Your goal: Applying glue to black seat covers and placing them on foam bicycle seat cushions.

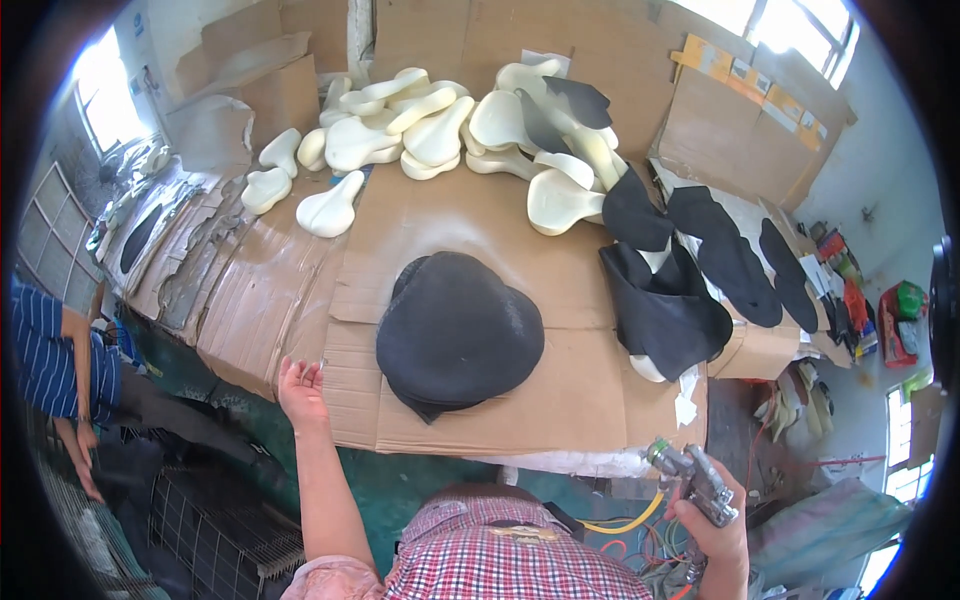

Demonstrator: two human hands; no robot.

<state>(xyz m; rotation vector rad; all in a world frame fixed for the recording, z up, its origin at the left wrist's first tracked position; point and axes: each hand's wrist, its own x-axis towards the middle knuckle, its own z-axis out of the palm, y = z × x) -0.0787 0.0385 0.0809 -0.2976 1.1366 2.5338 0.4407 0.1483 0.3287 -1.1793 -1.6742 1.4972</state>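
Over the front edge of the table, my left hand [304, 396] is raised with fingers loosely bent and apart, nothing in it. At the lower right, my right hand [725, 525] grips a metal spray gun [702, 484], its nozzle turned toward the upper left. Between and beyond my hands lies a stack of black saddle covers [460, 330] on the cardboard-covered table [570, 390]; neither hand touches it. To its right, a black cover piece [668, 310] drapes over pale foam, with part of the foam [646, 368] showing beneath its lower edge.
Cream foam bicycle saddle pads [435, 130] are heaped along the table's back. More black cover pieces [735, 260] lie to the right. A yellow hose [630, 525] runs below the spray gun. At far left, a person in a striped shirt [45, 350] bends beside wire racks [220, 530].
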